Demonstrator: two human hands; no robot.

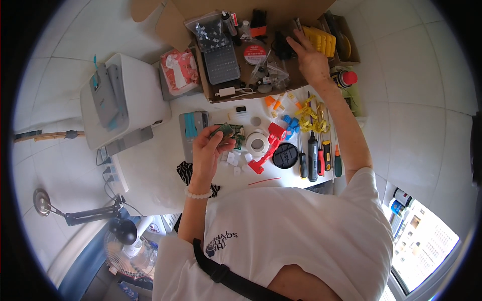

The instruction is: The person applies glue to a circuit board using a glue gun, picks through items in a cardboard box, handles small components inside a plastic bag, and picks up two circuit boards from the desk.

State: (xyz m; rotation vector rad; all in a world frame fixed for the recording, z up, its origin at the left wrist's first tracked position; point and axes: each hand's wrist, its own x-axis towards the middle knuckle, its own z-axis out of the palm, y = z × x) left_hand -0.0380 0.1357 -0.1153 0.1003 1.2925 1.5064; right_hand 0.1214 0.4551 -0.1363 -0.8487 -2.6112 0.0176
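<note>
My left hand (211, 145) holds a small green circuit board (224, 131) above the white table (150, 165), fingers closed on it. A white bead bracelet sits on that wrist. My right hand (309, 55) reaches far forward into an open cardboard box (221, 95) and rests among its contents, next to a stack of yellow parts (321, 40); I cannot tell whether it grips anything. The box holds a grey tray of small parts (221, 57), bags, a red tape roll (254, 52) and black items.
On the table lie a white tape roll (257, 143), a red clamp-like tool (268, 148), a black round lid (285, 155), several screwdrivers (319, 158), a yellow tape measure (309, 118) and orange and blue small parts. A white device (125, 98) stands left. A fan (128, 248) is below.
</note>
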